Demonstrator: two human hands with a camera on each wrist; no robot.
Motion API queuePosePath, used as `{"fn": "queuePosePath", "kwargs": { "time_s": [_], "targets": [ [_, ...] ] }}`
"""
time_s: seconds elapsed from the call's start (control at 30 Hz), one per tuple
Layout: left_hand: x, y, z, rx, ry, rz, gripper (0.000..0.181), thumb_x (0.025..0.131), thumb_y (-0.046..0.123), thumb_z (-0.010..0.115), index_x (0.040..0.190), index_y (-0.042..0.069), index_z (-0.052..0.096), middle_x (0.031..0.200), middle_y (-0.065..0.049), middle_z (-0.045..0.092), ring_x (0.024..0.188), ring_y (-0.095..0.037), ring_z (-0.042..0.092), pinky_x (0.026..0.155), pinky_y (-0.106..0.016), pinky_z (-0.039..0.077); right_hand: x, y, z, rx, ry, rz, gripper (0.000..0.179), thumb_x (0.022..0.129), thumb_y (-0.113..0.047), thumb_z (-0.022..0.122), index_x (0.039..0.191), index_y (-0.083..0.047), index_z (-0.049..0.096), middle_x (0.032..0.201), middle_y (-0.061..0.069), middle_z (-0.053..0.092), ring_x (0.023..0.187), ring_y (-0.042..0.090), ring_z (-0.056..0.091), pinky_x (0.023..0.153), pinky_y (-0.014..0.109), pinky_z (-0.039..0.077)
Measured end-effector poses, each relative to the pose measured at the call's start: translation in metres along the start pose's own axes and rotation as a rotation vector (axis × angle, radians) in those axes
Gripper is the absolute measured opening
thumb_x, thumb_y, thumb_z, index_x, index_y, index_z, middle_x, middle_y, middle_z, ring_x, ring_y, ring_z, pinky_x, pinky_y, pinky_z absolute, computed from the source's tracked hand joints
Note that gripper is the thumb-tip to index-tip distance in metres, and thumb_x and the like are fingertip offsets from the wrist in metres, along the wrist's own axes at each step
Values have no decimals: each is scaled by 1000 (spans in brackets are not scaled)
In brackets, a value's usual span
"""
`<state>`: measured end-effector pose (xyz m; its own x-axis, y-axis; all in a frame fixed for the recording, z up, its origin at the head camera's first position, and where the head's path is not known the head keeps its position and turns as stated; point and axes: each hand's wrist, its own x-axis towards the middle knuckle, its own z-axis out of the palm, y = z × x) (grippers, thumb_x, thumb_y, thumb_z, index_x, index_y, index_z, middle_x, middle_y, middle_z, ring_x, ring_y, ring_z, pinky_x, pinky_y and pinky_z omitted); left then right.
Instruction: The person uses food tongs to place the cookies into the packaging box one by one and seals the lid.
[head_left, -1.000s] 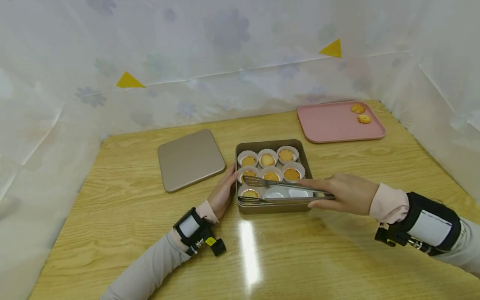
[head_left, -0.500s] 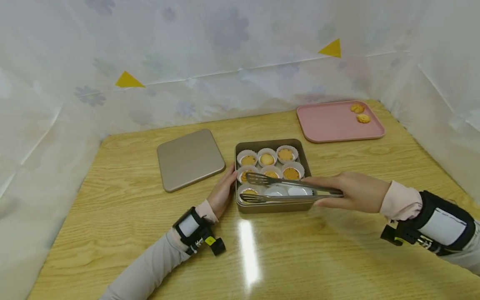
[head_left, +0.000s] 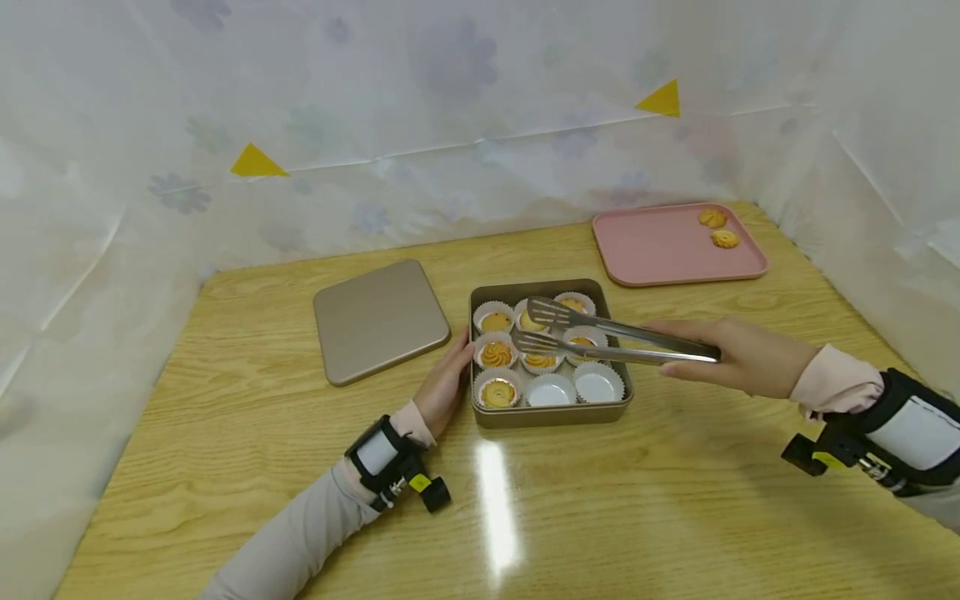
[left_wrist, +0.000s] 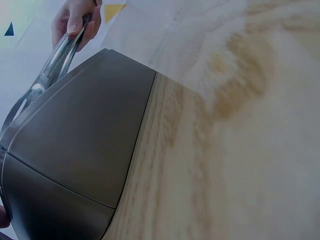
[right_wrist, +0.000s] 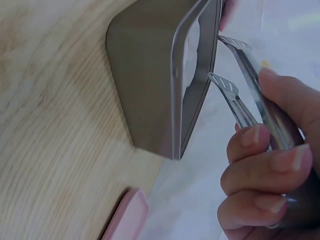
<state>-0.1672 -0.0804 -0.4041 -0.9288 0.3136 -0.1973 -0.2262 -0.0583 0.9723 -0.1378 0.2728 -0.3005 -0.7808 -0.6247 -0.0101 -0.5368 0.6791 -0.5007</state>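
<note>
My right hand point(head_left: 738, 354) grips slotted metal tongs point(head_left: 622, 340), fingers curled round both arms in the right wrist view. The tong tips are spread, with nothing between them, above the cookies in the brown metal tin point(head_left: 551, 414). Paper cups in rows fill the tin. Several hold cookies, such as the swirled cookie point(head_left: 496, 355) and the ring cookie point(head_left: 498, 392) at the left. Two white paper cups point(head_left: 598, 383) in the near row have no cookie. My left hand point(head_left: 444, 385) rests against the tin's left wall, its fingertips partly hidden at the side.
A flat brown lid point(head_left: 382, 321) lies on the wooden table point(head_left: 300, 467) left of the tin. At the back right is a pink tray point(head_left: 660, 246) bearing two cookies point(head_left: 724, 239). White patterned sheeting point(head_left: 420, 108) encloses the table's back and sides.
My right hand has lifted the tongs from the near row and moved them right and away, over the far rows. The near cups now show uncovered. My left hand stays on the tin.
</note>
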Motion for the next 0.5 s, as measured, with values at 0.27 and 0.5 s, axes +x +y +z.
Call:
{"fn": "queuePosePath", "kwargs": {
  "time_s": [0.27,0.5],
  "targets": [
    [0,0,0,-7,11,-4,60,106,25,32,156,6,5,163,-9,-3,149,-22,-7,121,-40,-1,-4,24,-12,-10,20,228,58,96,-26,61,146,-5,41,64,-2,49,37,6,38,39,26,40],
    [-1,0,0,-12,11,-1,60,106,26,33,156,6,6,163,-9,-2,149,-22,-7,121,-40,-1,-8,43,-19,24,72,242,55,97,-23,60,147,-10,42,61,-4,48,34,8,37,36,29,40]
  ]
}}
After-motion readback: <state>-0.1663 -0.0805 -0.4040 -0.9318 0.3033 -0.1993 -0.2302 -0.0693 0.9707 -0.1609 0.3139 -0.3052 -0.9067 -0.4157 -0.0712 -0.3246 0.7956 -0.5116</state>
